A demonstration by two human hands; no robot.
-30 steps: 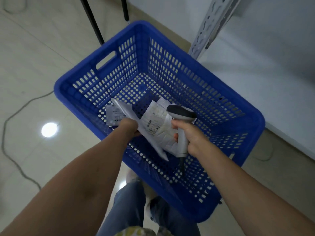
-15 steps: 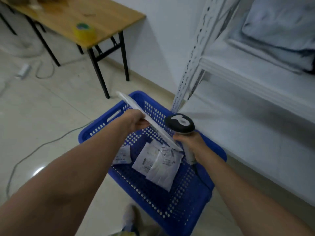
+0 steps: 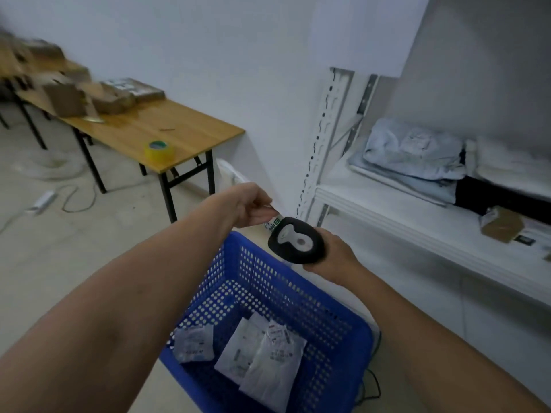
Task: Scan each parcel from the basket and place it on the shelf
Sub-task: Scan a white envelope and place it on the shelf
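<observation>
My left hand (image 3: 252,205) pinches a white parcel (image 3: 271,224) above the blue basket (image 3: 357,323), its labelled end just beside the head of the scanner (image 3: 296,239) that my right hand (image 3: 337,257) grips. Three more parcels (image 3: 274,365) lie flat in the basket. To the right stands a white shelf (image 3: 387,210) with folded cloth (image 3: 411,153) and a small brown box (image 3: 501,223) on it. To the left, a wooden worktop (image 3: 167,126) carries a yellow tape roll (image 3: 159,149) and blurred cardboard boxes (image 3: 89,96).
</observation>
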